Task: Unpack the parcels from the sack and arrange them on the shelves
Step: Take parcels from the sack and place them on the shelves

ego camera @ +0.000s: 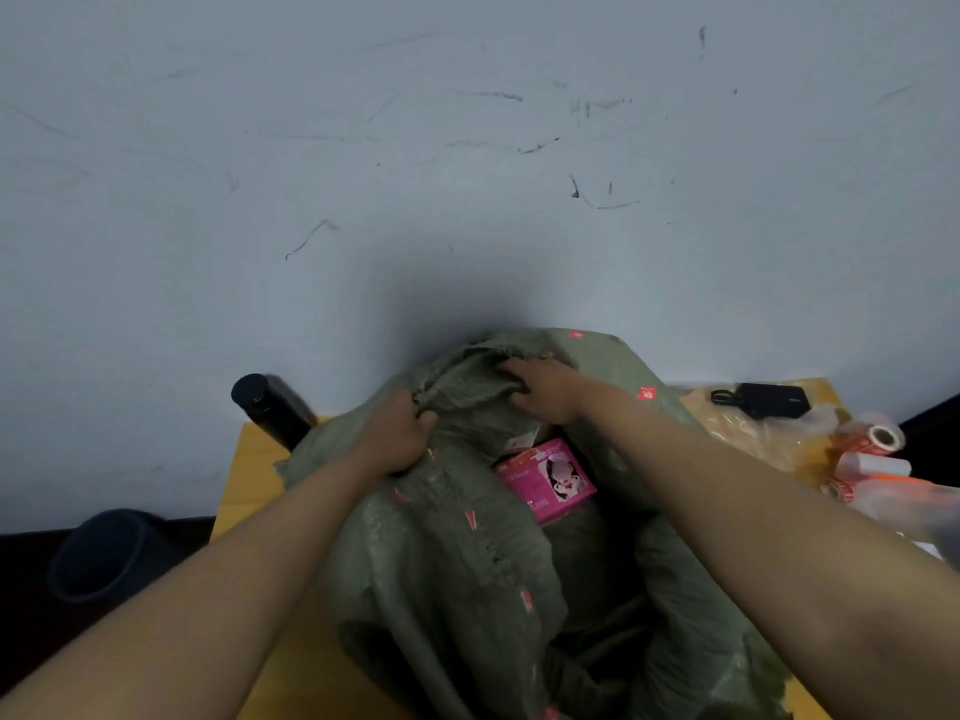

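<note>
A large green woven sack (457,558) lies crumpled on a yellow table (249,480), its mouth facing me. My left hand (397,439) grips a bunched fold of the sack's rim on the left. My right hand (543,389) holds the far edge of the rim, fingers curled over the fabric. Inside the opening, just below my right hand, shows a pink box (545,480) with a printed picture. Part of a pale label sits above it. The rest of the sack's contents are hidden.
A black bottle (270,407) leans at the table's far left corner by the scuffed wall. On the right lie a black device with a cord (769,400), clear plastic bags and rolls of red-and-white labels (878,444). A dark round bin (104,553) stands on the floor at left.
</note>
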